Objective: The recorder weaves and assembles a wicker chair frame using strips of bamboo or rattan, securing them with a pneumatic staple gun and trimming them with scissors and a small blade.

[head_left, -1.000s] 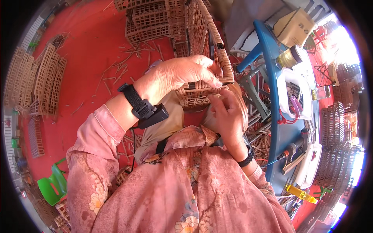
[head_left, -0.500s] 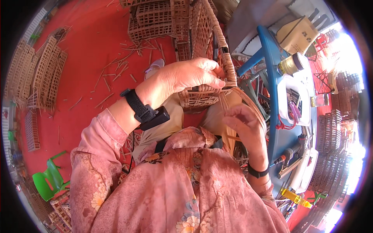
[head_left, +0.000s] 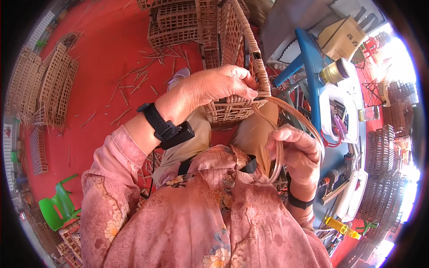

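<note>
A woven wicker basket (head_left: pixel 230 111) stands between my knees, its wrapped rim running away from me. My left hand (head_left: pixel 219 87) is closed on the rim's near corner, thumb on my side; some fingertips are hidden behind the rim. From that corner, long tan rattan strips (head_left: pixel 297 112) bend right and loop down. My right hand (head_left: pixel 297 149) is closed on the strip, right of the basket and apart from it. Part of the loop passes in front of its fingers and hangs over my lap.
On the right, a blue table (head_left: pixel 328 154) carries a white tray (head_left: pixel 327 123) of tools, a jar (head_left: pixel 335 72) and a power drill (head_left: pixel 337 172). Stacked wicker pieces (head_left: pixel 56 85) and a green chair (head_left: pixel 58 207) stand left. Cane scraps (head_left: pixel 140 80) litter the red floor.
My right hand has moved slightly right and down and turned, drawing the strip into a wider loop. My left hand has stayed on the basket's corner.
</note>
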Demonstrator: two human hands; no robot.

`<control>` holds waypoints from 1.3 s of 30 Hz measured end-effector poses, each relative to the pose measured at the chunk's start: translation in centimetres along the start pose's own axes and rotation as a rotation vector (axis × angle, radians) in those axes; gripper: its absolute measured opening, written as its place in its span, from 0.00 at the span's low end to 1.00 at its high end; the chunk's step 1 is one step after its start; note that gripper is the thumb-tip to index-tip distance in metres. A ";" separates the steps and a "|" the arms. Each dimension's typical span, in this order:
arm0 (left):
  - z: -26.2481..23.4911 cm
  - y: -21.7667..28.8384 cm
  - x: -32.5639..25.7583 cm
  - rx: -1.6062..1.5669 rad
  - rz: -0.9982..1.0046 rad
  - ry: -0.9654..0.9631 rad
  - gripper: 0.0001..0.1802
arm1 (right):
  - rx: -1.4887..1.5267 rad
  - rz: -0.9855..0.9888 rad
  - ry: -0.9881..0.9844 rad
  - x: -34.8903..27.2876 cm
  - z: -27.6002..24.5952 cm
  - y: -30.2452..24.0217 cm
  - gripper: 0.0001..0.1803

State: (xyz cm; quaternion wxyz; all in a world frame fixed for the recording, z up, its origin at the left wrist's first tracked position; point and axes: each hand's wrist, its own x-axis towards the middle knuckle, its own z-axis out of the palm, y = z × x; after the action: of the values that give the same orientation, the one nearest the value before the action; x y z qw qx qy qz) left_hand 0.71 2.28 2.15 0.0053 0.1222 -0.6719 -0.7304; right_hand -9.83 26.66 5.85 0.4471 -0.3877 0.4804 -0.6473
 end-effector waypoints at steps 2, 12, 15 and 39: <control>0.1 0.0 0.0 0.001 0.019 -0.003 0.23 | -0.027 -0.095 0.029 0.3 0.2 0.7 0.17; -0.2 -0.6 0.2 -0.035 0.038 -0.013 0.21 | -0.073 -0.695 0.185 2.0 0.4 -1.2 0.10; 0.0 -0.6 0.3 -0.012 0.045 0.022 0.20 | 0.073 -0.736 0.131 1.4 0.4 -2.4 0.12; -0.1 -0.5 0.2 -0.062 0.020 -0.009 0.18 | 0.027 0.202 0.338 0.6 -1.9 12.0 0.13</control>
State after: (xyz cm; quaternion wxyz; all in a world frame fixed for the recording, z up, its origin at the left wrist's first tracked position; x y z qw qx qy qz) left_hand 0.65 2.20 1.58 0.0135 0.1118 -0.6502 -0.7514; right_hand -9.29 24.91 -6.20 0.4281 -0.2173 0.5762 -0.6614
